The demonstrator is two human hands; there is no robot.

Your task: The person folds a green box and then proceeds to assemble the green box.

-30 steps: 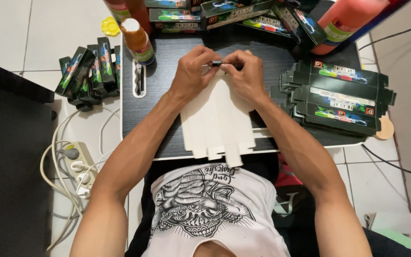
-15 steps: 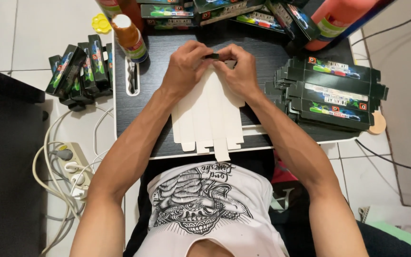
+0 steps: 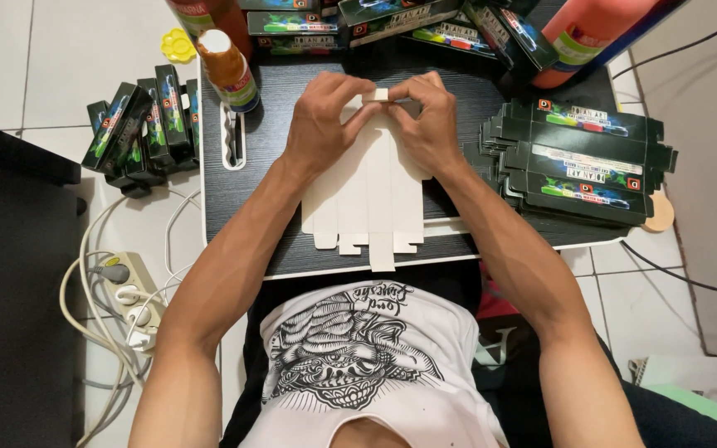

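White flat carton blank (image 3: pixel 371 195) (plain side up, flaps toward the body), top tab in left hand (image 3: pixel 319 124) and right hand (image 3: pixel 431 124) pinch grip.

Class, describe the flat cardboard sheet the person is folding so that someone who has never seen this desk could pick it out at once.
Find the dark desk in front of the person. At its middle, under the left hand and right hand, lies a flat cardboard sheet with small tabs at its near edge. It is plain pale, unlike the black printed flat boxes stacked beside it.
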